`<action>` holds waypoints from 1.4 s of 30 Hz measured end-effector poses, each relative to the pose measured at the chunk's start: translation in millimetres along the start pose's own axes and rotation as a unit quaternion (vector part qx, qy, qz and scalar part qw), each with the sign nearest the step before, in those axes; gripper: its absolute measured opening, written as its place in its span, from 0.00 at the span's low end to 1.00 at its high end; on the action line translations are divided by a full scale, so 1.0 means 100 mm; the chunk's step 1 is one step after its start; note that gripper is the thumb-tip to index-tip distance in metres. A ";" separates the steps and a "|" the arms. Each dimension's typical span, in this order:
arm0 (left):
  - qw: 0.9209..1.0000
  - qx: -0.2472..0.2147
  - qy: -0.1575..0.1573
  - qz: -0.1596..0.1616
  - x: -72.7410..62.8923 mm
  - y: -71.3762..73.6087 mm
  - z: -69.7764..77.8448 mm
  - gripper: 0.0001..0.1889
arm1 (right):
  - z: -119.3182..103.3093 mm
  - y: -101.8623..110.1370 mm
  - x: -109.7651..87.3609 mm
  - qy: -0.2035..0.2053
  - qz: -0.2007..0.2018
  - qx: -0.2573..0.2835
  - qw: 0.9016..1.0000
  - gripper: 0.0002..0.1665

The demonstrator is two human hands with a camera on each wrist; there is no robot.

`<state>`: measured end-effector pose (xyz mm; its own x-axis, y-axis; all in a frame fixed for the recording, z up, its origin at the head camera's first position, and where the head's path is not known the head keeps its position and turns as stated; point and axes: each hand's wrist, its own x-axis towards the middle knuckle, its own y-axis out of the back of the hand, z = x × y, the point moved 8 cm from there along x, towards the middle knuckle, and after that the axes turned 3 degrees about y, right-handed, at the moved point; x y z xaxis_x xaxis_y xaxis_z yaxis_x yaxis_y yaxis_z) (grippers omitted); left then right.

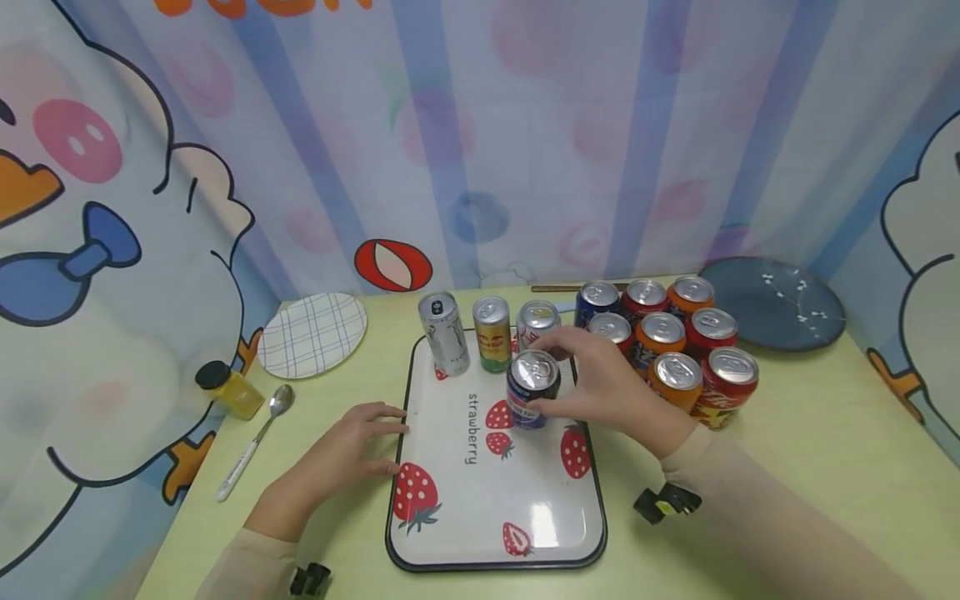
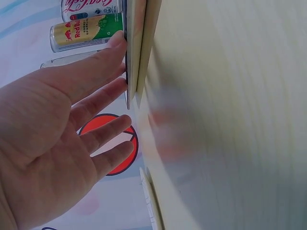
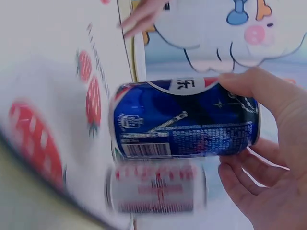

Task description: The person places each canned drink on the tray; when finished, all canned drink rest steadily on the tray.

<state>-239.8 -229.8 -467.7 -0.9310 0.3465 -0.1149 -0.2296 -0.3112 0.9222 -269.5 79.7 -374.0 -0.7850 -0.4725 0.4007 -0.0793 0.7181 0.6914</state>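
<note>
My right hand [image 1: 603,379] grips a blue soda can [image 1: 531,396] near its top, thumb on one side and fingers on the other. The can is upright over the strawberry tray [image 1: 465,517], right of the printed word. In the right wrist view the can [image 3: 187,120] has a barcode and a red and white band. My left hand [image 1: 348,446] has its fingers stretched to the tray's left edge, with thumb and fingertips right at the rim. Along the tray's far end stand a tall white can [image 1: 447,342], a gold and green Red Bull can [image 1: 492,337] and a silver Coca-Cola can [image 1: 536,318].
Several red, orange and blue cans [image 1: 662,333] stand grouped right of the tray, with a dark blue plate [image 1: 772,304] behind them. On the left are a checked plate [image 1: 311,337], a spoon [image 1: 255,446] and a yellow jar [image 1: 236,396] with a black lid.
</note>
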 end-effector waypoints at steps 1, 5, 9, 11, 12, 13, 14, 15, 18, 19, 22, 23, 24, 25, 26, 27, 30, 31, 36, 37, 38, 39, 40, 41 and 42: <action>1.000 -0.002 -0.001 0.000 0.00 0.00 0.00 0.28 | -0.02 -0.06 0.04 0.000 0.003 0.005 1.000 0.38; 1.000 -0.006 0.004 -0.003 -0.01 0.01 0.02 0.28 | -0.09 -0.31 0.21 -0.013 0.010 0.028 0.999 0.37; 1.000 -0.004 0.008 -0.005 0.00 0.01 0.01 0.28 | -0.12 -0.53 0.36 -0.024 0.009 0.037 0.999 0.38; 1.000 -0.003 0.008 -0.007 0.01 0.00 0.01 0.28 | -0.13 -0.62 0.41 -0.030 0.008 0.037 0.999 0.39; 1.000 -0.003 0.010 -0.009 0.01 0.00 0.00 0.28 | -0.14 -0.67 0.43 -0.033 0.008 0.035 0.999 0.39; 1.000 -0.003 0.012 -0.010 0.01 0.00 0.00 0.28 | -0.15 -0.71 0.46 -0.035 0.008 0.035 0.999 0.39; 1.000 -0.003 0.013 -0.010 0.01 0.00 -0.01 0.28 | -0.15 -0.75 0.48 -0.036 0.007 0.036 0.999 0.39; 1.000 -0.003 0.013 -0.010 0.01 0.00 -0.01 0.28 | -0.16 -0.79 0.51 -0.037 0.006 0.039 0.999 0.38; 1.000 -0.003 0.004 -0.007 0.01 0.00 -0.01 0.27 | -0.18 -0.89 0.58 -0.035 0.006 0.035 0.999 0.37; 1.000 -0.003 0.001 -0.005 0.01 0.01 -0.01 0.27 | -0.17 -0.91 0.60 -0.035 0.005 0.035 0.999 0.37; 1.000 -0.004 -0.004 -0.002 0.00 0.01 0.00 0.27 | -0.17 -0.98 0.64 -0.039 0.000 0.029 0.999 0.38; 1.000 -0.005 -0.005 -0.002 0.00 0.01 0.00 0.27 | -0.16 -0.99 0.65 -0.042 -0.002 0.031 0.999 0.39; 1.000 -0.006 -0.003 -0.003 0.00 0.01 0.00 0.27 | -0.16 -1.01 0.65 -0.045 -0.004 0.031 0.999 0.39; 1.000 -0.007 -0.002 -0.003 0.00 0.00 0.00 0.27 | -0.15 -1.03 0.65 -0.049 -0.007 0.032 0.998 0.39; 1.000 -0.008 0.001 -0.004 0.00 0.00 0.00 0.27 | -0.14 -1.04 0.65 -0.053 -0.009 0.033 0.998 0.39; 1.000 -0.008 0.000 -0.005 0.00 0.00 0.00 0.28 | -0.14 -1.05 0.65 -0.057 -0.010 0.034 0.998 0.39; 1.000 -0.011 -0.002 -0.006 0.01 0.00 0.01 0.28 | -0.12 -1.06 0.64 -0.065 -0.016 0.038 0.997 0.39; 1.000 -0.011 -0.003 -0.006 0.02 0.01 0.01 0.27 | -0.13 -1.06 0.63 -0.067 -0.020 0.040 0.997 0.39; 1.000 -0.008 -0.003 -0.003 0.01 0.02 0.00 0.27 | -0.17 -1.07 0.60 -0.057 -0.048 0.030 0.997 0.43; 1.000 -0.008 -0.001 -0.002 0.01 0.02 -0.01 0.27 | -0.17 -1.05 0.59 -0.054 -0.052 0.024 0.997 0.44; 1.000 -0.009 -0.001 -0.002 0.01 0.02 -0.01 0.27 | -0.18 -1.03 0.58 -0.050 -0.055 0.018 0.997 0.45; 1.000 -0.012 -0.001 -0.001 0.01 0.02 -0.02 0.27 | -0.19 -1.00 0.56 -0.046 -0.056 0.011 0.997 0.46; 1.000 -0.016 -0.004 -0.001 0.00 0.01 -0.01 0.27 | -0.19 -0.96 0.53 -0.045 -0.057 0.005 0.997 0.47; 1.000 -0.020 -0.003 -0.002 0.00 0.00 -0.01 0.27 | -0.19 -0.92 0.50 -0.046 -0.058 -0.002 0.997 0.46; 1.000 -0.023 -0.004 -0.003 0.00 -0.01 -0.01 0.27 | -0.19 -0.87 0.46 -0.047 -0.060 -0.011 0.997 0.46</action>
<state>-240.3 -230.5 -469.1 -0.9275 0.3550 -0.1172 -0.2479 -0.3495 0.9036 -287.0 -13.7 -404.6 -0.8247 -0.5036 0.2572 -0.1631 0.6474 0.7445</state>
